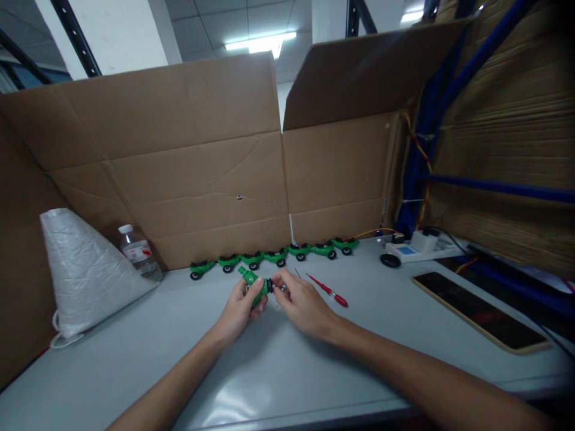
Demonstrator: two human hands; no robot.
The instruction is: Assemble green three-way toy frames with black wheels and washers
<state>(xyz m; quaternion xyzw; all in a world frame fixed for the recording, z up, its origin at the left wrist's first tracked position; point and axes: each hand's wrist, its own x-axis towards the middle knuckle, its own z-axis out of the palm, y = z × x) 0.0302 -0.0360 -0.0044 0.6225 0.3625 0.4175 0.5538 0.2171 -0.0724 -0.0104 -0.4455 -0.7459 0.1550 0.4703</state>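
Note:
My left hand (pixel 240 308) is closed around a small green toy car (pixel 254 282), holding it just above the grey table (pixel 278 365). My right hand (pixel 302 302) pinches at the car's black wheel end, fingertips pressed together on it. A row of several finished green toy cars with black wheels (pixel 274 257) stands along the cardboard wall behind my hands. A red-handled screwdriver (pixel 327 291) lies on the table just right of my right hand.
Cardboard walls (pixel 193 167) enclose the back and left. A white plastic bag (pixel 85 272) and a water bottle (pixel 137 251) stand at the left. A phone or tablet (pixel 478 310) lies at the right, with a small white device (pixel 413 245) and cables behind it.

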